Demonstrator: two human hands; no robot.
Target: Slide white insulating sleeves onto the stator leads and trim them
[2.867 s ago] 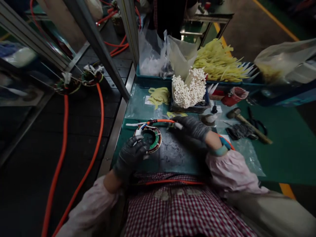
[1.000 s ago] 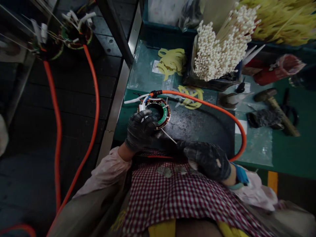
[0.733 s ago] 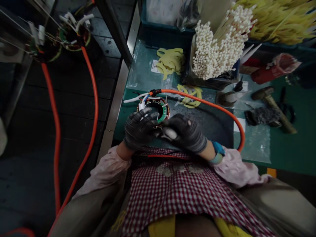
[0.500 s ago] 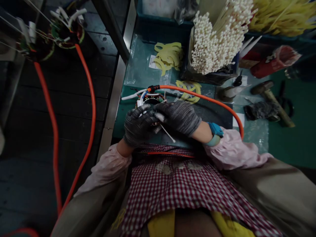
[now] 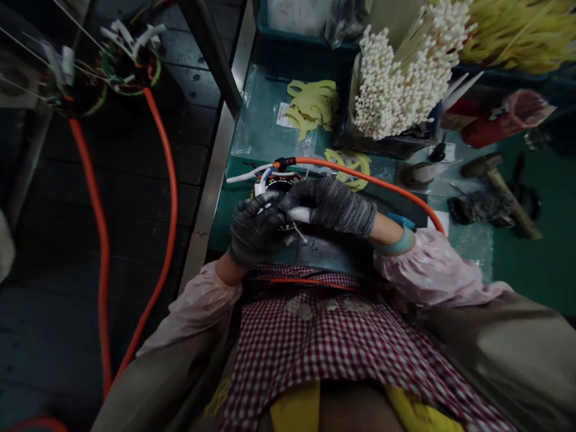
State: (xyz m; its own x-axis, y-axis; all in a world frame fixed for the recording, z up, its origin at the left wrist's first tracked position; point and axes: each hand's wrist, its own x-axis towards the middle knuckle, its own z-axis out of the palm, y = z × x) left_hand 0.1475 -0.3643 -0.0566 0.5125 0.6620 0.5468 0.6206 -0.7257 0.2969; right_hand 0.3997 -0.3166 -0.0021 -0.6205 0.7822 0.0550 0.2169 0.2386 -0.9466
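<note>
A round wound stator (image 5: pixel 275 181) with green and copper parts lies on the dark mat near the bench's left edge. An orange cable (image 5: pixel 360 178) runs from its top in an arc to the right. My left hand (image 5: pixel 255 231), in a dark glove, is closed over the stator's near side. My right hand (image 5: pixel 330 204), in a grey knit glove, pinches a thin white tube (image 5: pixel 299 230) against the stator's right side. White and blue leads (image 5: pixel 245 175) stick out at the stator's upper left.
A bundle of white tubes (image 5: pixel 396 78) stands in a box behind the work. Yellow strips (image 5: pixel 312 105) lie to its left. A hammer (image 5: pixel 499 183) and a dark glove (image 5: pixel 479 209) rest at the right. Two more stators with orange cables (image 5: pixel 130 57) sit on the dark conveyor at left.
My right hand drew a white tube back toward my body, then returned to the stator and now presses the tube in. The visible tube has grown shorter. My left hand stayed on the stator.
</note>
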